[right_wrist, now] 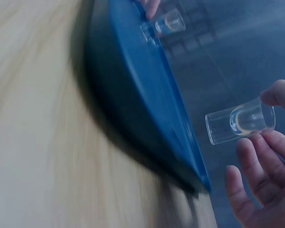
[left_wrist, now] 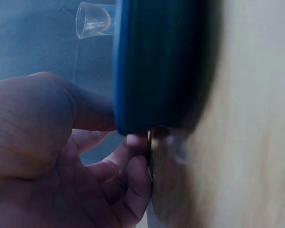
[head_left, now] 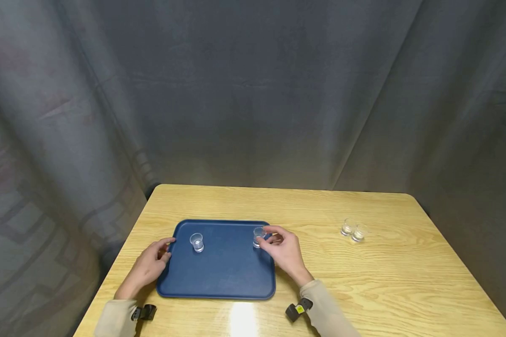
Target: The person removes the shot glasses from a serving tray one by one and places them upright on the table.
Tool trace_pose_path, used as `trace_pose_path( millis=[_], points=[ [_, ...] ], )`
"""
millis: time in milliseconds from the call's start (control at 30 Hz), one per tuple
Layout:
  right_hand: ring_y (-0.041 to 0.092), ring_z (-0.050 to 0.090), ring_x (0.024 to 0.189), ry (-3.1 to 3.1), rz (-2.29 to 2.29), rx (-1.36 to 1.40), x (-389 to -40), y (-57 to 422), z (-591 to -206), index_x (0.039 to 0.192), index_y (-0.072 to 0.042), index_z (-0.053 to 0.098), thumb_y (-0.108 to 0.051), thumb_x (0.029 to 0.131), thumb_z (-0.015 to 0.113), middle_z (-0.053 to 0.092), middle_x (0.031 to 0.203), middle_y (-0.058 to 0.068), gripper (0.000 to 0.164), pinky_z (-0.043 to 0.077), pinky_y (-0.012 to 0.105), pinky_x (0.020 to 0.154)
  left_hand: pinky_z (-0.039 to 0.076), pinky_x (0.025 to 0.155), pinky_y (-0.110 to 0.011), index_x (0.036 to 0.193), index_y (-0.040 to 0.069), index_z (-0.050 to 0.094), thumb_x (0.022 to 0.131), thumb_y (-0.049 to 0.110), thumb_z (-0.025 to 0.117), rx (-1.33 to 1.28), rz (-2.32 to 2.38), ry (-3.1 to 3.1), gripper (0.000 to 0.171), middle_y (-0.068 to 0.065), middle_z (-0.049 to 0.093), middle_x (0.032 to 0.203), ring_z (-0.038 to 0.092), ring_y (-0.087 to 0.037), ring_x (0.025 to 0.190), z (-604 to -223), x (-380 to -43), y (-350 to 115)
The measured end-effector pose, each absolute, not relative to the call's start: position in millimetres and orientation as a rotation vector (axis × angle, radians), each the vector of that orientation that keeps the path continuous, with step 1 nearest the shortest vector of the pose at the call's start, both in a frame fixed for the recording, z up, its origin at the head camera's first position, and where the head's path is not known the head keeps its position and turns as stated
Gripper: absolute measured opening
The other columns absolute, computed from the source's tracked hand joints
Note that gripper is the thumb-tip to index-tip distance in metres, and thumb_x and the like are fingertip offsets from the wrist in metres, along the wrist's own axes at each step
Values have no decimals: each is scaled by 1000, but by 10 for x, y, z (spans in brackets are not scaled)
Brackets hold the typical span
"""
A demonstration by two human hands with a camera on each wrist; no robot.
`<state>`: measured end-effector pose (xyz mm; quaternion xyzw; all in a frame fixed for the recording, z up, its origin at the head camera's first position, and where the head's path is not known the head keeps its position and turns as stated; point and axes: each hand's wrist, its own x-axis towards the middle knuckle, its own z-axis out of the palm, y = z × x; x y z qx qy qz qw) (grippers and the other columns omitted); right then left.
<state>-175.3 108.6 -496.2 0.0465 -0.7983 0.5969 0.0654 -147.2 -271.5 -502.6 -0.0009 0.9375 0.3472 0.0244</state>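
1. Pinching held glass (head_left: pixel 257 235) near rim with right hand (head_left: pixel 284 252), lower centre of frame, left of that hand; nearer to right than left. Base toward tray (head_left: pixel 219 281), seemingly just off surface; long axis near upright.
2. Touching tray's left edge with left hand (head_left: pixel 147 267), fingers bent; cannot tell if gripping.
3. Counted: one tray, four glasses: one held, one standing glass (head_left: pixel 197 242) left on tray, two table glasses (head_left: pixel 347 227) at frame's right.
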Motion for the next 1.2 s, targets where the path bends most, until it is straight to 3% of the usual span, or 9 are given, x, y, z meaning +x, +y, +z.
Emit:
trace_pose_path(
  millis=[300, 500, 1200],
  points=[
    [8, 71, 79, -2403, 1749, 19, -1766, 1441, -4960, 115, -2, 79, -13, 86, 88, 79, 105, 12, 33, 57, 21, 72, 50, 81, -38, 145, -2, 60, 103, 2, 58, -2, 1086, 2899, 43, -20, 62, 116, 63, -26, 95, -5026, -1472, -2719],
    [8, 73, 79, -2429, 1663, -68, -1754, 1650, -5013, 117, -4, 79, -16, 87, 88, 80, 101, 12, 34, 57, 21, 71, 49, 81, -38, 146, -2, 59, 103, 2, 58, -6, 1087, 2895, 43, -19, 62, 116, 61, -26, 95, -5029, -1471, -2717],
    [-9, 64, 78, -2427, 1437, -307, -1653, 2360, -5059, 118, -5, 79, -26, 91, 86, 78, 116, 17, 35, 51, 17, 62, 49, 84, -40, 145, 0, 61, 103, 3, 59, -25, 1080, 2899, 42, -18, 64, 117, 61, -24, 96, -5030, -1472, -2700]
  ],
)
